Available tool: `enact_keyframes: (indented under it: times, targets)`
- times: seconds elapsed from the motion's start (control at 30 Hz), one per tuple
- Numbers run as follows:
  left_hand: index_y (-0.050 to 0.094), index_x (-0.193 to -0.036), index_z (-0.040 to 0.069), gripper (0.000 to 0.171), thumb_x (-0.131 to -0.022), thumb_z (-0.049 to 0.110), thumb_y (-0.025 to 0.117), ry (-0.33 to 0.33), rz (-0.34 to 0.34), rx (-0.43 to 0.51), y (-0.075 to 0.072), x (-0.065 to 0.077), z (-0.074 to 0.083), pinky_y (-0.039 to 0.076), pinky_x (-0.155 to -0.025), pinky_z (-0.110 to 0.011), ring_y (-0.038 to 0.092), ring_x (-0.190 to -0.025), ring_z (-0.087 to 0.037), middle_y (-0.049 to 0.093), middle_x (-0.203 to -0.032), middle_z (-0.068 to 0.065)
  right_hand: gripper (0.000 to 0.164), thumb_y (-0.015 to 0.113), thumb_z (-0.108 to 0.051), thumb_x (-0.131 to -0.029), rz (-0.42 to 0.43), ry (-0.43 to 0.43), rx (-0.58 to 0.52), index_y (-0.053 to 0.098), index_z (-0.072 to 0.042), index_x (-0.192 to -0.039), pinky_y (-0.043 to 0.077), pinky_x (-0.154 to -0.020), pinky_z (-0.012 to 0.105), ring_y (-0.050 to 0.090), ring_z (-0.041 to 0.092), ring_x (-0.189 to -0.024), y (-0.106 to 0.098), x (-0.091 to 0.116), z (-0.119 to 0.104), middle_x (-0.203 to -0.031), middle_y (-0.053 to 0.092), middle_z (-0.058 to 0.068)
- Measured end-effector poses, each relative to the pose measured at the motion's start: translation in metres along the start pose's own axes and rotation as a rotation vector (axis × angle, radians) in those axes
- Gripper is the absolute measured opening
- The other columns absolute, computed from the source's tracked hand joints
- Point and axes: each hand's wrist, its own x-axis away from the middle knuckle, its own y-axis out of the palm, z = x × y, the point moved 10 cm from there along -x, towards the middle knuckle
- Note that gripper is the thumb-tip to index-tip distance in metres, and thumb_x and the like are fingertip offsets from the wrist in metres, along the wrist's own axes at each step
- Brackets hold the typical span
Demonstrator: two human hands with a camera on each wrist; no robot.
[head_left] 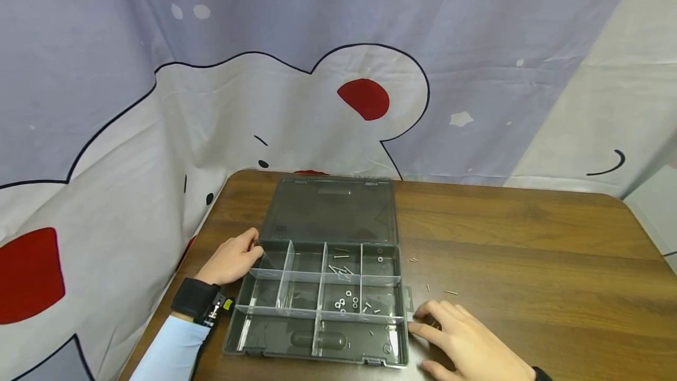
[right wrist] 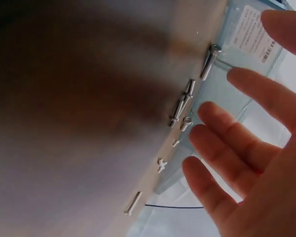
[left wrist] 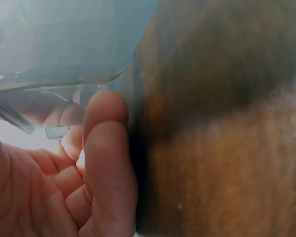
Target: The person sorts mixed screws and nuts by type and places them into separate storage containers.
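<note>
A grey translucent compartment box lies on the table with its lid folded back. My left hand grips the box's left side near the hinge, its curled fingers against the wall in the left wrist view. To the right of the box, my right hand hovers low over the table, fingers spread and slightly bent, holding nothing. Beside those fingertips lie several loose screws, one screw farther off. Inside the box are long screws, nuts and short screws.
The box stands on a brown wooden table. More small screws are scattered right of the box. A printed curtain hangs behind the table's back edge. Clear dividers split the box into several compartments.
</note>
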Motion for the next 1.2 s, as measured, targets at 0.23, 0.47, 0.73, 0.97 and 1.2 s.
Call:
enact_keyframes:
  times: [0.23,0.47,0.73,0.97,1.2]
  targets:
    - [0.045,-0.094,0.012,0.011,-0.101,0.019,0.049,0.000,0.000,0.003,0.001,0.000,-0.001,0.030,-0.060,-0.031,0.039,-0.056,-0.017,0.042,-0.071,0.000,0.050,0.084,-0.029,-0.073,-0.011,-0.024,0.045,0.069,-0.031,-0.121,0.047,-0.086,0.034,0.055,0.011,-0.099,0.003,-0.003,-0.001,-0.118,0.058,-0.007]
    - [0.046,-0.097,0.012,0.009,-0.101,0.019,0.049,0.000,-0.006,0.004,0.001,-0.001,-0.001,0.030,-0.060,-0.032,0.039,-0.057,-0.017,0.042,-0.071,0.000,0.040,0.084,-0.026,-0.072,0.050,-0.037,0.051,0.071,-0.024,-0.109,0.040,-0.084,0.030,0.049,0.007,-0.092,-0.005,-0.011,-0.001,-0.103,0.054,-0.014]
    - [0.046,-0.096,0.012,0.009,-0.101,0.019,0.049,-0.006,-0.002,0.006,0.001,0.000,-0.003,0.031,-0.060,-0.032,0.040,-0.057,-0.017,0.042,-0.072,-0.001,0.022,0.086,-0.020,-0.075,0.087,-0.020,0.082,0.074,-0.020,-0.093,0.039,-0.072,0.025,0.052,0.003,-0.080,-0.004,-0.024,-0.001,-0.092,0.057,-0.014]
    - [0.046,-0.095,0.012,0.010,-0.101,0.019,0.049,-0.003,-0.003,0.005,0.002,-0.001,-0.003,0.031,-0.060,-0.032,0.039,-0.057,-0.017,0.042,-0.071,-0.001,0.024,0.086,-0.006,-0.068,0.100,0.049,0.138,0.066,-0.018,-0.075,0.037,-0.062,0.024,0.047,0.001,-0.064,-0.003,-0.033,0.009,-0.072,0.053,-0.013]
    - [0.046,-0.095,0.013,0.010,-0.101,0.020,0.050,-0.003,0.004,-0.002,0.001,-0.001,-0.003,0.031,-0.060,-0.031,0.040,-0.057,-0.017,0.042,-0.071,0.000,0.030,0.078,0.000,-0.057,0.090,0.098,0.154,0.060,-0.016,-0.074,0.038,-0.059,0.027,0.046,0.002,-0.060,-0.005,-0.039,0.023,-0.067,0.050,-0.011]
